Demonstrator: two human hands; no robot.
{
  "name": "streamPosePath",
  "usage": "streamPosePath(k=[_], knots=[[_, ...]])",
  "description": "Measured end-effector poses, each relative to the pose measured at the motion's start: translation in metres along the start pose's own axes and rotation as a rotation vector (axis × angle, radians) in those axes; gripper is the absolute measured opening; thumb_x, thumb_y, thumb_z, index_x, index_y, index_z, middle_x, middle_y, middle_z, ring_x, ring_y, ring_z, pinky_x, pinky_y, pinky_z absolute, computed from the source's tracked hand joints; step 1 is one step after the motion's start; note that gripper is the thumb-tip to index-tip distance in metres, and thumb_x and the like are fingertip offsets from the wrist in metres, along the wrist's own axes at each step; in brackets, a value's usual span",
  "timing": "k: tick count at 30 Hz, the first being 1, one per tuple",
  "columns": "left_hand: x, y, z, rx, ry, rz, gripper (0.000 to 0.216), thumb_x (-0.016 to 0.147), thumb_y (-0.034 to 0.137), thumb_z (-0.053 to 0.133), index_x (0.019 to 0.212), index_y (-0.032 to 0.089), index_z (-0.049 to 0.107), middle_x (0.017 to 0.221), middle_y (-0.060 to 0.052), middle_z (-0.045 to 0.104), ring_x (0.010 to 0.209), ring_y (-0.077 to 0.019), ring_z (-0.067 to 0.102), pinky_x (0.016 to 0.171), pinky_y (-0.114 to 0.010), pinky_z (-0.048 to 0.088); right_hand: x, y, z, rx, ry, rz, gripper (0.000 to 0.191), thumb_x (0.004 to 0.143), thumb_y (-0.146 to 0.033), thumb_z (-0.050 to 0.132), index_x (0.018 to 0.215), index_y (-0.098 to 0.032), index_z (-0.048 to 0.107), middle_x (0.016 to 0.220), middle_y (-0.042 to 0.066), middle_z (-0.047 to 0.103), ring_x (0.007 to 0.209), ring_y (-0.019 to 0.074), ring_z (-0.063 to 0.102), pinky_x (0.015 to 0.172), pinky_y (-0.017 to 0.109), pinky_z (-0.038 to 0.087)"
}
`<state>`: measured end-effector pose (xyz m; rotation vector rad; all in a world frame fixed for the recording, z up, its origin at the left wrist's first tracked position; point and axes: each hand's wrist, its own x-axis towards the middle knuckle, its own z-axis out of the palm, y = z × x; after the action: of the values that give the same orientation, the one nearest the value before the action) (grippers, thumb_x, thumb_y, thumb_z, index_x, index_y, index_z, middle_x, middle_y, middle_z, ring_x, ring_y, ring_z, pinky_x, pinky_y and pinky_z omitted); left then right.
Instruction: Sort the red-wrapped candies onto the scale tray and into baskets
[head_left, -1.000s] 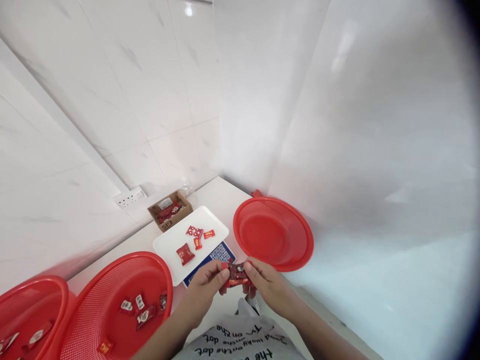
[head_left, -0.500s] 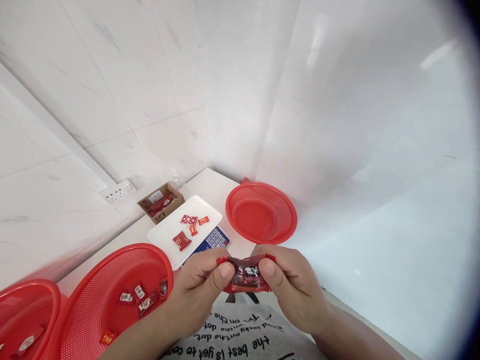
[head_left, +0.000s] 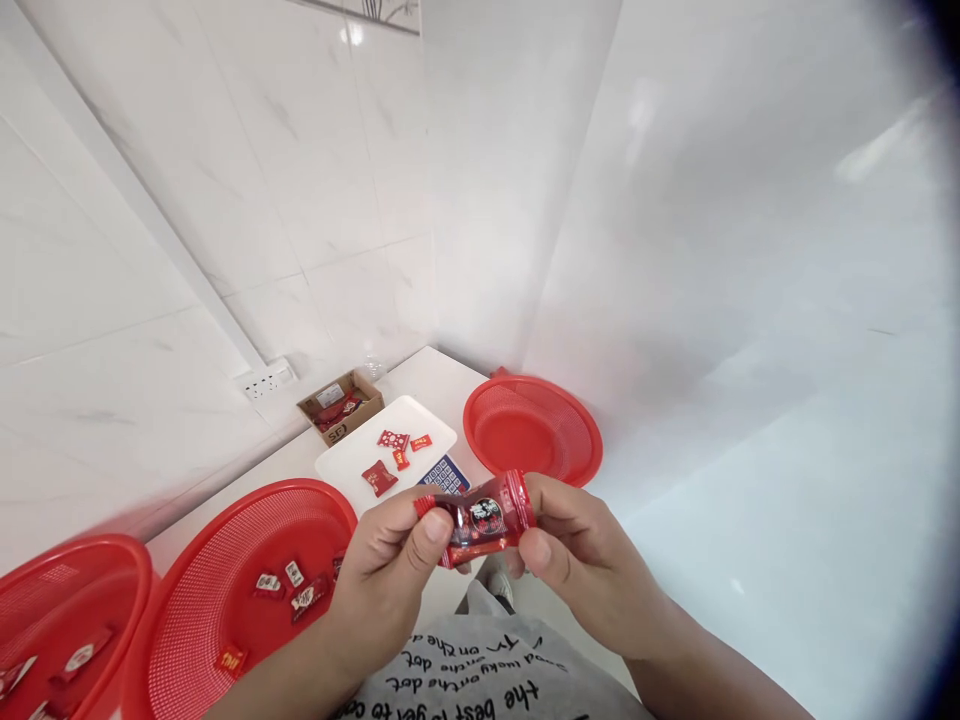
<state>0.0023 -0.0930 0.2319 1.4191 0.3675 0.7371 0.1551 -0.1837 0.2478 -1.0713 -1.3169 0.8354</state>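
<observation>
A small dark red candy packet (head_left: 484, 518) is held up in front of me between both hands. My left hand (head_left: 386, 580) pinches its left end with thumb and forefinger. My right hand (head_left: 577, 560) grips its right end, fingers curled behind it. Beyond the packet lies a white tray (head_left: 341, 470) with several red candy packets (head_left: 379, 476) on it, set on a scale whose blue keypad (head_left: 444, 472) shows at the tray's near edge.
A red basket (head_left: 577, 450) stands at the right with nothing in it. Another red basket (head_left: 187, 600) at the left holds several candies, and a third (head_left: 45, 610) sits at the far left. A small cardboard box (head_left: 339, 405) stands by the wall socket (head_left: 264, 380).
Both hands have raised the packet and turned it, its right end now tilted upward. The camera has shifted slightly.
</observation>
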Motion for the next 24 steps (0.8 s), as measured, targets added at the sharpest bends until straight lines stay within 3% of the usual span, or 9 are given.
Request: streamPosePath(k=[4, 10, 15, 24], knots=[[-0.005, 0.010, -0.001, -0.040, -0.080, 0.006, 0.039, 0.084, 0.050, 0.057, 0.072, 0.015, 0.068, 0.063, -0.005, 0.062, 0.061, -0.0149, 0.055, 0.059, -0.027, 0.046, 0.002, -0.002, 0.001, -0.028, -0.019, 0.032, 0.038, 0.093, -0.047, 0.045, 0.069, -0.018, 0.051, 0.062, 0.000, 0.055, 0.056, 0.0091, 0.046, 0.051, 0.022, 0.037], [-0.010, 0.024, -0.003, -0.001, -0.284, -0.094, 0.041, 0.080, 0.053, 0.060, 0.068, 0.015, 0.071, 0.061, -0.004, 0.061, 0.058, -0.0134, 0.055, 0.058, -0.025, 0.046, 0.007, -0.005, 0.004, 0.058, -0.097, 0.060, 0.041, 0.092, -0.049, 0.046, 0.064, -0.019, 0.048, 0.055, -0.001, 0.053, 0.049, 0.0091, 0.046, 0.046, 0.022, 0.034], [-0.013, 0.020, -0.002, -0.023, -0.302, -0.077, 0.039, 0.084, 0.051, 0.056, 0.072, 0.017, 0.071, 0.067, -0.005, 0.064, 0.063, -0.0148, 0.058, 0.060, -0.026, 0.047, 0.008, -0.005, 0.005, 0.180, -0.077, 0.051, 0.044, 0.089, -0.051, 0.050, 0.057, -0.020, 0.047, 0.050, -0.001, 0.050, 0.043, 0.0094, 0.043, 0.043, 0.023, 0.031], [-0.001, 0.016, -0.002, -0.025, -0.312, -0.090, 0.041, 0.084, 0.053, 0.055, 0.076, 0.017, 0.073, 0.068, -0.007, 0.067, 0.062, -0.0158, 0.059, 0.059, -0.027, 0.049, 0.021, 0.003, -0.002, 0.196, -0.104, 0.057, 0.044, 0.088, -0.049, 0.051, 0.055, -0.020, 0.046, 0.051, -0.001, 0.050, 0.043, 0.0086, 0.044, 0.042, 0.023, 0.035]])
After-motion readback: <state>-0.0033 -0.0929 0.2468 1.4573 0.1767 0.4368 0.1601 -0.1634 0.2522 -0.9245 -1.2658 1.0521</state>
